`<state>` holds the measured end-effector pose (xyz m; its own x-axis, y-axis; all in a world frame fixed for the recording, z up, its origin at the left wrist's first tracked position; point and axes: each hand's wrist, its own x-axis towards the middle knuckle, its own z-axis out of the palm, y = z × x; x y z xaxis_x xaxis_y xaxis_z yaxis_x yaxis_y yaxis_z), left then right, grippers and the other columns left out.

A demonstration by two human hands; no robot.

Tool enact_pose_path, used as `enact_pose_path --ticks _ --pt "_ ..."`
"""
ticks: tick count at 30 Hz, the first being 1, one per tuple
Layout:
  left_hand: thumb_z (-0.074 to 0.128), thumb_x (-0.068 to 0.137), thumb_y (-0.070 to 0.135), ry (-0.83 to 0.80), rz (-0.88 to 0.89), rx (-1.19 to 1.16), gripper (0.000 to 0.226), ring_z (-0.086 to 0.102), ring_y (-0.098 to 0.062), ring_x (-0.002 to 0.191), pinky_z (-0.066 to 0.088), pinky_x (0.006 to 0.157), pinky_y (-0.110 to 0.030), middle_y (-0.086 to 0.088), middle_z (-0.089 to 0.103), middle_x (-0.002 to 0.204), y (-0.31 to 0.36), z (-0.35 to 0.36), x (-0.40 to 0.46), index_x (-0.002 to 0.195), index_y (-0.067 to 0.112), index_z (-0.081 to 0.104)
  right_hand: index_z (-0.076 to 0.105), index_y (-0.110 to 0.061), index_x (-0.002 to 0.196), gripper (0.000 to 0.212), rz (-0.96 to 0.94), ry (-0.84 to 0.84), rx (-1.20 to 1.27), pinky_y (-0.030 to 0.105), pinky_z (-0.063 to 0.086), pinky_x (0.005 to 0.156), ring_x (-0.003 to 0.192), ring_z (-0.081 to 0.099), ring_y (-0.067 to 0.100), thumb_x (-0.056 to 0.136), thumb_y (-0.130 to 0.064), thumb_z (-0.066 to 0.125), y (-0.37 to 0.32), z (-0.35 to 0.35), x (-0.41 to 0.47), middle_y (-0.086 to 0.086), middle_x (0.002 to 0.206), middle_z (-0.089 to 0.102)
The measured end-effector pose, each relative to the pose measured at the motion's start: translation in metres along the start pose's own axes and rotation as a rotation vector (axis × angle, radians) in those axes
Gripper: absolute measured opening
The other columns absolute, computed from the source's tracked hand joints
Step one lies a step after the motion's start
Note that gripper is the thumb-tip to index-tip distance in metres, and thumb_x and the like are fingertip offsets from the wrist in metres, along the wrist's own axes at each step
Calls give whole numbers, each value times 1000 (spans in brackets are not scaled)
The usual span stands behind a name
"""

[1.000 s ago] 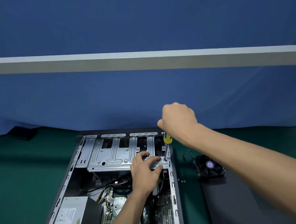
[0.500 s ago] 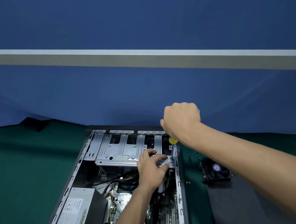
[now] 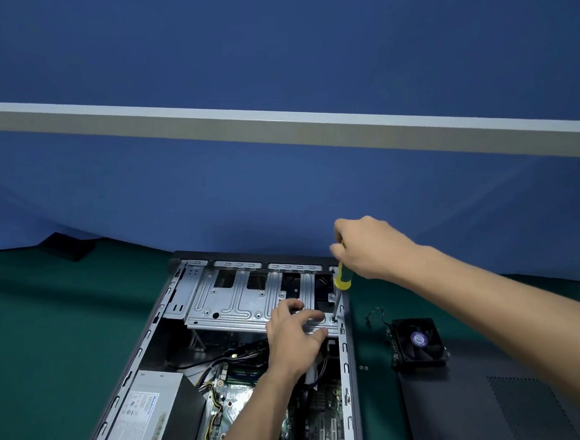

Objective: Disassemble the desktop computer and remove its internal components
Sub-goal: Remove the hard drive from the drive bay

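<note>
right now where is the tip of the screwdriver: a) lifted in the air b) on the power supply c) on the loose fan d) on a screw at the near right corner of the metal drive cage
d: the right hand holds the screwdriver upright, tip down on the drive cage corner beside the left hand.

Light: bright, even, from overhead.
Shadows: soft, deepest inside the open computer case [image 3: 173, 334].
Glare: mild sheen on the metal drive cage [image 3: 232, 303].
Distortion: wide-angle bending of the grey rail [image 3: 275, 124].
Focus: slightly soft throughout.
</note>
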<state>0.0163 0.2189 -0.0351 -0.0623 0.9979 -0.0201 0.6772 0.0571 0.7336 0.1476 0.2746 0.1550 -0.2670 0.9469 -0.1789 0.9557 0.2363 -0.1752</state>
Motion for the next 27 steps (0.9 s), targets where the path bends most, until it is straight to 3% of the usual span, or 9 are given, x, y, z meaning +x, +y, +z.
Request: enact_pose_path --ticks 1,3,7,9,12,17,21,25,27 --pt "68 78 38 -2 2 -1 17 32 -8 115 14 93 -19 14 37 113 0 0 0 95 40 67 47 -17 99 11 -27 -58 112 30 36 58 76 50 19 92 -25 49 1 -1 0 3 97 54" --pt "68 78 38 3 2 -1 18 32 -8 115 14 94 -19 15 37 113 0 0 0 95 40 67 43 -21 101 19 -35 -127 150 29 37 59 79 49 16 87 -19 55 -2 -2 -5 0 95 49" --pt "69 78 37 8 5 -2 18 32 -7 115 13 95 -19 15 37 113 0 0 0 96 40 68 42 -17 92 27 127 58 -61 31 34 61 81 48 25 94 -44 45 -8 5 -6 3 92 54" --pt "69 77 37 10 8 -2 18 33 -7 114 13 95 -19 15 37 112 1 0 0 96 40 68 46 -14 97 11 81 37 66 32 37 67 84 48 26 94 -25 44 -11 7 -6 6 105 50" --pt "69 78 37 18 8 -6 19 32 -6 114 14 96 -19 15 36 112 1 0 0 96 39 68 48 -17 111 26 5 -74 179 30 39 68 92 47 22 86 -10 48 -14 5 -7 2 115 39" --pt "69 78 36 12 12 -13 19 32 -7 115 15 97 -19 15 36 111 0 -2 -1 97 38 68 53 -13 93 34 72 177 -95 32 34 64 84 54 28 98 -42 36 -21 10 -9 3 91 54" --pt "69 79 36 7 10 -23 18 33 -8 116 18 99 -21 15 36 111 0 -1 -1 96 37 68 47 -10 111 22 42 -22 63 35 41 70 95 52 29 90 -17 46 -21 4 -10 5 111 46" --pt "69 79 36 5 9 -29 19 32 -8 116 19 100 -22 15 36 112 -1 -2 0 98 36 68 52 -14 84 27 127 37 -76 28 32 53 73 53 21 89 -40 48 -21 0 -9 0 82 55" --pt "70 79 36 8 10 -28 19 32 -8 115 18 99 -21 15 37 112 -1 -1 -1 97 36 68 46 -11 79 30 124 93 -70 29 31 53 73 51 27 96 -35 40 -21 5 -10 3 82 53"
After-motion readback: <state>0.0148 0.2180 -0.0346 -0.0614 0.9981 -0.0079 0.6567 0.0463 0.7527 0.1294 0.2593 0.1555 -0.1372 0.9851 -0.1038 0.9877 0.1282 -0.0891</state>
